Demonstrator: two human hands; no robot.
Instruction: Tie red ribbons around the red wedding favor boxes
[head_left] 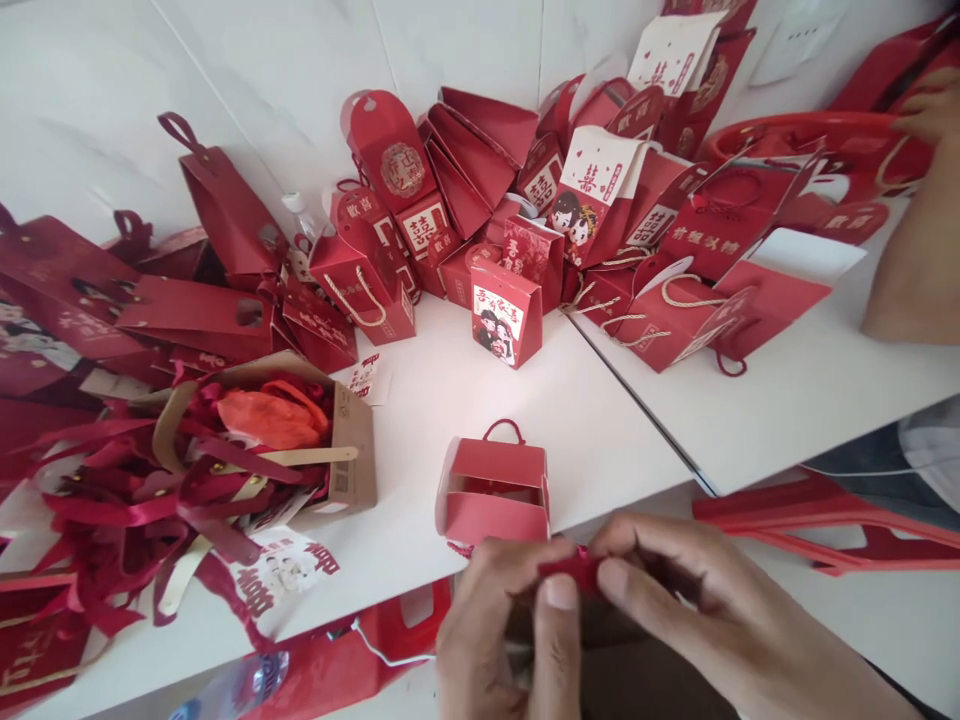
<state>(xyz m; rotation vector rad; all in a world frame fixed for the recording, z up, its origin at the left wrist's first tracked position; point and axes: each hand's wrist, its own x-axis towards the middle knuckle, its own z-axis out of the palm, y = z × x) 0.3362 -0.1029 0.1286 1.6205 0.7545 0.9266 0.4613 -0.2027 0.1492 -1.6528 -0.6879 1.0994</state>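
My left hand (pixel 499 625) and my right hand (pixel 694 590) meet low in the head view, just off the table's front edge. Between their thumbs and fingertips they pinch a small dark red ribbon (pixel 574 572); most of it is hidden by the fingers. Right beyond my hands, a red gift box (pixel 499 458) lies at the table edge. A cord loop rises from its far side, and a slot between its panels stands open. Further back, a small red box with a cartoon couple (pixel 501 325) stands upright.
Many red gift boxes (pixel 367 275) crowd the wall side. At left, a cardboard box (pixel 354 450) overflows with red ribbons and straps. A seam divides the white tables (pixel 420 390). Another person's arm (pixel 919 220) reaches in at right, beside a red basin (pixel 810 125). Red stools (pixel 817 520) stand below.
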